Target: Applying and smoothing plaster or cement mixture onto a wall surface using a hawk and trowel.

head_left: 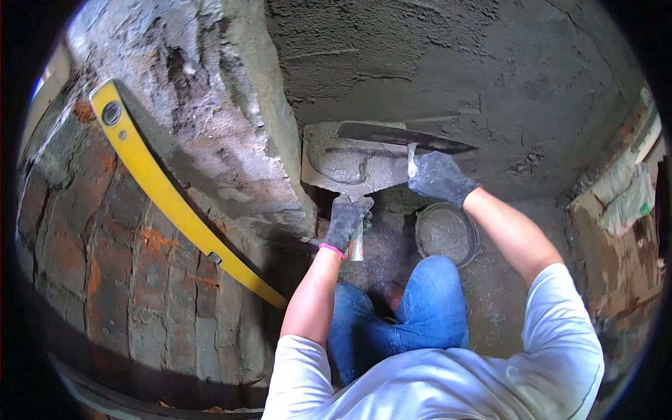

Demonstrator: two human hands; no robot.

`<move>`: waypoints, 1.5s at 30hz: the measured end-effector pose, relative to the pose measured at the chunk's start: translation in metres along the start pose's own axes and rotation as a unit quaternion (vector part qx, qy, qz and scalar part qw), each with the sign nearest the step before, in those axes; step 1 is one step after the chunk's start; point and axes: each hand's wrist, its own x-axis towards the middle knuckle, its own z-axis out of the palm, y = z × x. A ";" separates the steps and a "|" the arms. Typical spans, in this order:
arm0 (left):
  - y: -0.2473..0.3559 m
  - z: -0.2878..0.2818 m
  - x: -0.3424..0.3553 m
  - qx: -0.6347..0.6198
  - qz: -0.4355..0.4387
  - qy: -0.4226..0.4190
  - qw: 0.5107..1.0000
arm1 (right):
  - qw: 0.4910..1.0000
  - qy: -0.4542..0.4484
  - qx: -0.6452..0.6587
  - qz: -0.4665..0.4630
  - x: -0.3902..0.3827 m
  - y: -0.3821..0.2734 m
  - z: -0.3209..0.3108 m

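My left hand [350,217], in a dark glove with a pink band at the wrist, is closed on the handle of a flat mortar board [329,162] carrying wet grey mortar. My right hand [439,178], also gloved, grips the pale handle of a long steel trowel [378,131], whose blade lies over the board's far part, against or close to the plastered surface [490,77]; contact is unclear. Below my right hand sits a round bucket [444,234] with grey mortar in it, just beyond my bent knee in blue jeans.
A long yellow level [161,186] leans along the brick surface [105,266] at the left. A rough pale block edge [238,105] rises beside the board. At the right are a broken ledge [595,259] and crumpled pale bags [623,196].
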 end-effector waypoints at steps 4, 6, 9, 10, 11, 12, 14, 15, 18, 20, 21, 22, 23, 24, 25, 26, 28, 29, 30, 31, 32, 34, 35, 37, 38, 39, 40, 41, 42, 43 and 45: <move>0.003 0.003 0.000 0.148 0.068 -0.007 0.987 | 1.000 0.020 0.017 -0.001 -0.002 0.010 -0.027; -0.021 -0.009 0.011 0.316 0.273 -0.020 0.908 | 1.000 0.006 -0.004 -0.003 0.003 0.006 -0.044; -0.046 -0.004 0.010 0.387 0.372 -0.033 0.843 | 0.998 -0.032 -0.012 0.059 0.019 0.014 -0.023; -0.041 0.024 0.000 0.321 0.292 -0.054 0.900 | 0.996 0.019 -0.007 0.090 0.018 0.032 0.001; -0.034 0.045 -0.013 0.255 0.204 -0.067 0.943 | 0.991 0.072 0.003 0.112 0.021 0.044 0.011; -0.039 0.051 -0.012 0.161 0.086 -0.069 0.981 | 0.989 0.110 0.023 0.092 0.038 0.039 0.005; -0.038 0.076 -0.007 -0.007 -0.080 -0.068 0.994 | 0.990 -0.014 0.011 0.138 0.062 0.056 0.001; -0.042 0.070 0.001 -0.004 -0.078 -0.062 0.995 | 0.991 -0.011 0.019 0.128 0.077 0.051 -0.006; -0.053 0.057 0.023 -0.115 -0.068 -0.035 0.990 | 0.998 0.000 -0.016 0.066 0.100 0.058 -0.029; -0.051 0.059 0.023 -0.113 -0.078 -0.026 0.990 | 0.997 0.059 -0.051 0.029 0.101 0.071 -0.048; -0.047 0.064 0.021 -0.103 -0.082 -0.030 0.991 | 0.993 0.086 -0.084 0.009 0.101 0.084 -0.056; -0.048 0.068 0.023 -0.102 -0.084 -0.034 0.991 | 0.963 0.166 -0.191 -0.088 0.103 0.100 -0.062; -0.050 0.075 0.025 -0.103 -0.067 -0.034 0.992 | 0.956 0.207 -0.174 -0.113 0.100 0.116 -0.069; -0.056 0.069 0.027 -0.106 -0.050 -0.020 0.993 | 0.958 0.182 -0.206 -0.079 0.105 0.108 -0.078; -0.061 0.065 0.032 -0.106 -0.051 -0.015 0.993 | 0.956 0.155 -0.244 -0.043 0.107 0.105 -0.090; -0.067 0.060 0.036 -0.104 -0.047 -0.004 0.993 | 0.956 0.127 -0.265 -0.018 0.109 0.103 -0.098; -0.066 0.067 0.034 -0.106 -0.051 0.000 0.993 | 0.979 0.134 -0.135 0.069 0.101 0.108 -0.106; -0.066 0.068 0.033 -0.102 -0.052 0.005 0.993 | 0.980 0.129 -0.135 0.068 0.097 0.107 -0.106; -0.063 0.071 0.030 -0.098 -0.056 0.009 0.994 | 0.977 0.132 -0.116 0.119 0.088 0.107 -0.103; -0.062 0.068 0.029 -0.103 -0.062 0.016 0.993 | 0.973 0.136 -0.094 0.164 0.084 0.100 -0.100; -0.060 0.065 0.029 -0.103 -0.063 0.010 0.993 | 0.967 0.143 -0.157 0.141 0.074 0.088 -0.091; -0.059 0.064 0.029 -0.103 -0.076 0.013 0.992 | 0.984 0.072 -0.114 0.115 0.059 0.058 -0.067; -0.061 0.060 0.032 -0.092 -0.060 0.018 0.994 | 0.993 0.008 -0.073 0.093 0.055 0.045 -0.049; -0.053 0.087 0.033 -0.093 -0.072 -0.017 0.993 | 0.986 0.024 -0.163 0.007 0.018 0.060 0.041; -0.067 0.072 0.041 -0.090 -0.054 -0.034 0.994 | 0.997 -0.041 -0.057 0.016 0.018 0.041 0.056; -0.084 0.062 0.044 -0.091 -0.058 -0.027 0.994 | 0.993 -0.107 0.045 0.030 0.013 0.021 0.065; -0.097 0.043 0.047 -0.013 -0.022 0.004 1.000 | 0.998 -0.055 -0.007 -0.028 0.003 -0.001 0.067; -0.100 0.032 0.050 0.065 0.017 0.031 0.997 | 0.994 0.001 -0.065 -0.083 -0.009 -0.015 0.058; -0.086 0.038 0.042 0.149 0.084 0.026 0.985 | 0.998 -0.055 0.006 -0.009 -0.023 -0.018 0.038; -0.086 0.029 0.037 0.152 0.081 0.028 0.985 | 0.989 -0.107 0.084 0.059 -0.033 -0.030 0.019; -0.082 0.018 0.039 0.095 0.046 0.024 0.994 | 0.995 -0.091 0.035 -0.005 -0.045 -0.033 0.019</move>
